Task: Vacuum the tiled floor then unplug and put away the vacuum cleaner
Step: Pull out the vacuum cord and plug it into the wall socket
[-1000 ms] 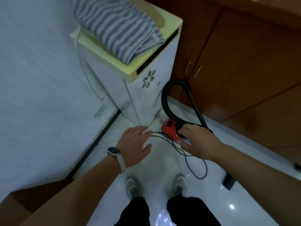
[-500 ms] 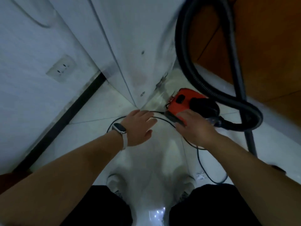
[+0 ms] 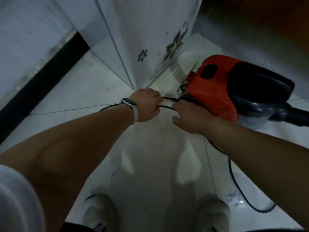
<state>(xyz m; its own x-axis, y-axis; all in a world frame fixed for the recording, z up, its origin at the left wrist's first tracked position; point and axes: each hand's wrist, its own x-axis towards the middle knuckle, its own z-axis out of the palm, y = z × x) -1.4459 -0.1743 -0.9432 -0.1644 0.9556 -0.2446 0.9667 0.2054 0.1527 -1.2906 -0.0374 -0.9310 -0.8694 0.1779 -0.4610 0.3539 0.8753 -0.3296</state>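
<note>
Under both hands, pale glossy tiled floor [image 3: 80, 91] fills most of the view, grout lines running out from the cabinet corner. Left of the left hand, white wall [image 3: 28, 27] with a black skirting strip [image 3: 41, 76] along its foot. Straight ahead of the hands, a white cabinet [image 3: 142, 30] with grey flower prints, its bottom corner just beyond the left knuckles. Up and right of the right hand, brown wood panelling [image 3: 267, 19], dark and blurred.

Vacuum cleaner [image 3: 217, 87]: red body with a dark grey cover, sitting on the floor just right of the right hand, touching its fingers. Dark hose stub [image 3: 297, 116] leaves its right end and runs out of frame.

Two bare forearms reach in from the bottom corners. White shoes [image 3: 98, 213] below the hands, at the bottom edge.

Power cord [image 3: 168, 108], thin and black: runs between the two hands, loops out left behind the left wrist, another stretch trails down the floor behind the right forearm and curves near the right shoe.

Left hand [image 3: 147, 106]: curled closed around the cord, knuckles up, pale smartwatch [image 3: 129, 103] on the wrist. Right hand [image 3: 192, 116]: palm down, thumb out to the side, fingers on the cord bundle at the red body's near edge; fingertip grip hidden, cannot tell if it is clamped.
</note>
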